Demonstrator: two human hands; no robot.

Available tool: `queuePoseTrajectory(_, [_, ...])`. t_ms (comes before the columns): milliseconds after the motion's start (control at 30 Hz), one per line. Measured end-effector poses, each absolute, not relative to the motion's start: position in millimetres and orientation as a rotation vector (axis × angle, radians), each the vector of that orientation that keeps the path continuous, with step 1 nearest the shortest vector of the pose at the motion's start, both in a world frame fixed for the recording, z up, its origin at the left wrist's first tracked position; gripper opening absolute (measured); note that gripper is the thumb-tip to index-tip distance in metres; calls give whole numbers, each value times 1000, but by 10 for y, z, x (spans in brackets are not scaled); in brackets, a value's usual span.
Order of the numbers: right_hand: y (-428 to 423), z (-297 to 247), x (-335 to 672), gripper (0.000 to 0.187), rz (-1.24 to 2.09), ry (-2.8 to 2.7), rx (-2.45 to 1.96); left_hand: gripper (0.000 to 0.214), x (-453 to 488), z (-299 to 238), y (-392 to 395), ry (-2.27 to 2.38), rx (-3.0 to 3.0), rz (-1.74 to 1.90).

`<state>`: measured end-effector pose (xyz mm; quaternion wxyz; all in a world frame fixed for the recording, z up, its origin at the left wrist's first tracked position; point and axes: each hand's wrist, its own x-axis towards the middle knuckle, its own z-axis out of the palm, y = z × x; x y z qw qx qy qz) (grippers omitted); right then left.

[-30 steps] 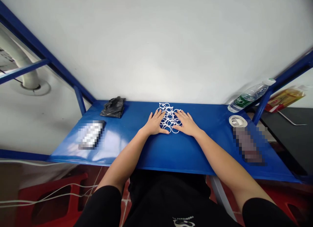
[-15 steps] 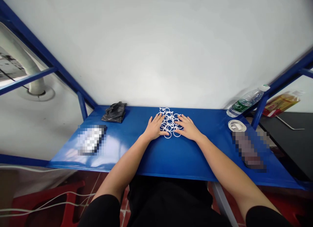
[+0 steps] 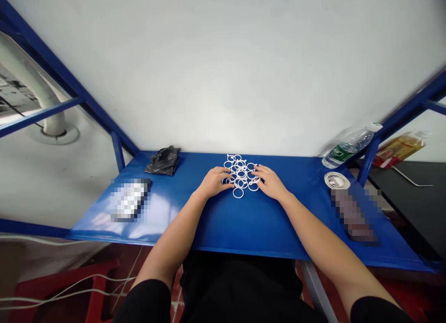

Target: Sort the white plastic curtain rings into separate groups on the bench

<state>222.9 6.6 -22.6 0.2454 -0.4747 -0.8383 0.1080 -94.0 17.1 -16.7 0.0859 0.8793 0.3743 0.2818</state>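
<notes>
Left hand [image 3: 214, 181] and right hand [image 3: 271, 180] were poised in a loose, unclosed curl at nine and three o'clock of the white rings [image 3: 241, 173], heaped toward twelve o'clock on the bench [image 3: 251, 230] and probably best handled with light, even pressure.

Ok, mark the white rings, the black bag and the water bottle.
White rings [image 3: 240, 173]: head view, middle of the cluster.
Black bag [image 3: 163, 161]: head view, its crumpled middle.
Water bottle [image 3: 343, 151]: head view, green label.

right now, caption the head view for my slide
Left hand and right hand flank overlapping white rings on a blue tabletop.
</notes>
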Motion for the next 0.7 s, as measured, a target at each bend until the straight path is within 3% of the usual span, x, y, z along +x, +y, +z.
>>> queuePoseTrajectory(167, [84, -267, 2241, 52, 314, -2257, -1280, 16, -950, -169, 180, 1122, 2638, 807])
queuePoseTrajectory(533, [91, -295, 2234, 53, 317, -2245, -1242, 23, -843, -155, 148, 1173, 2594, 1012])
queuePoseTrajectory(700, [99, -281, 2240, 38, 291, -2222, -1219, 21, -759, -175, 115, 1139, 2618, 1079])
